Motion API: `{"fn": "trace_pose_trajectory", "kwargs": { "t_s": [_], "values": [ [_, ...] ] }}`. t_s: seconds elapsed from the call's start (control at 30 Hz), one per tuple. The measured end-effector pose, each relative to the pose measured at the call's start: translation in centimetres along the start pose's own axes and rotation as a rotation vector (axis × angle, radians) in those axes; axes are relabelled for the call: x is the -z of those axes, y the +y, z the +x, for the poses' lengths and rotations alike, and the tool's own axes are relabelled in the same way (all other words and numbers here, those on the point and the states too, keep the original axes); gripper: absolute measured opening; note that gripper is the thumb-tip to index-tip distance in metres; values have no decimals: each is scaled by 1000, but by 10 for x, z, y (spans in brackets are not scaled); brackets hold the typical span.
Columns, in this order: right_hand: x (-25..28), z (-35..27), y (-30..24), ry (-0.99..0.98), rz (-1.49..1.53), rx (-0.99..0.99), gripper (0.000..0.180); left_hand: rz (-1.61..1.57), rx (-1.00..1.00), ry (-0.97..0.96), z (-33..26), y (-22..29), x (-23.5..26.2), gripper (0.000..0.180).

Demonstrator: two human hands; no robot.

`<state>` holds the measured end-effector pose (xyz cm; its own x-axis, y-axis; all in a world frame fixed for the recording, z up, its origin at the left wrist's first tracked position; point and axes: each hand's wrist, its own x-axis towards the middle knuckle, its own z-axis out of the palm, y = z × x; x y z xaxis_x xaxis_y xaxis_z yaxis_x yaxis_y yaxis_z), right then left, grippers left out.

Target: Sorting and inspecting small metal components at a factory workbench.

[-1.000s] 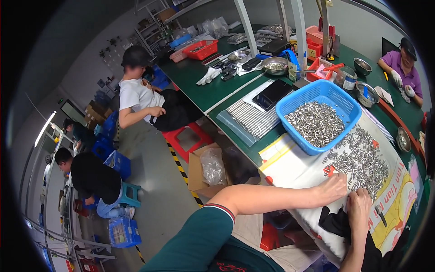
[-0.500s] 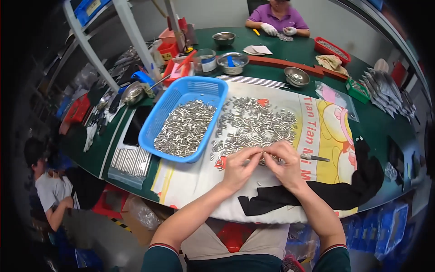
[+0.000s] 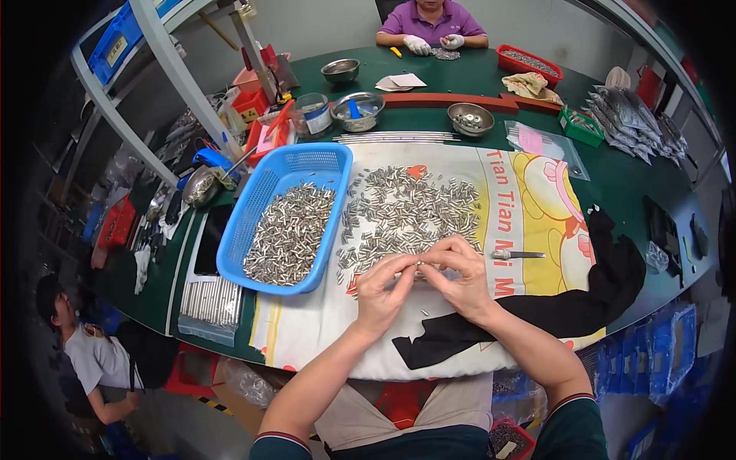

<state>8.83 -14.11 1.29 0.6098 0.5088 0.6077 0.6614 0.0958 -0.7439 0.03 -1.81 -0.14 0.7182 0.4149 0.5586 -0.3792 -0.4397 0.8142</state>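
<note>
Over the near edge of a spread of small silvery metal pins [image 3: 418,207], my two hands meet fingertip to fingertip. Thumb and forefinger of my left hand [image 3: 379,297] are pinched together, and my right hand [image 3: 464,284] pinches against them. A tiny shiny bit, seemingly one metal pin [image 3: 419,264], shows between the fingertips, mostly covered. One loose pin [image 3: 425,312] lies on the printed cloth [image 3: 322,330] just below my hands. Left of the spread, a blue plastic basket [image 3: 230,257] holds a heap of similar pins.
A black cloth [image 3: 529,318] lies under my right forearm. Beyond my right hand is a dark-handled tool [image 3: 525,254]. Metal bowls [image 3: 471,120], thin rods [image 3: 399,138] and a green box [image 3: 580,128] stand farther back. A gloved co-worker [image 3: 433,23] sits opposite; another person [image 3: 100,360] is at left.
My view has shifted, so the table's things sit somewhat farther left in it. My hands stay pinched together over the same near edge of the pins.
</note>
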Motion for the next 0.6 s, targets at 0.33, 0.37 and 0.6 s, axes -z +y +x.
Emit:
{"fn": "trace_pose_trajectory", "kwargs": {
  "t_s": [0.33, 0.37, 0.6],
  "values": [
    [-2, -1, 1, -15, 41, -30, 21, -20, 66, 12, -2, 1, 1, 18],
    [-2, -1, 1, -18, 51, -22, 21, -11, 43, 19, -2, 1, 1, 19],
    [0, 1, -2, -46, 59, -44, 16, 8, 73, 11, -4, -1, 2, 18]
  ]
}}
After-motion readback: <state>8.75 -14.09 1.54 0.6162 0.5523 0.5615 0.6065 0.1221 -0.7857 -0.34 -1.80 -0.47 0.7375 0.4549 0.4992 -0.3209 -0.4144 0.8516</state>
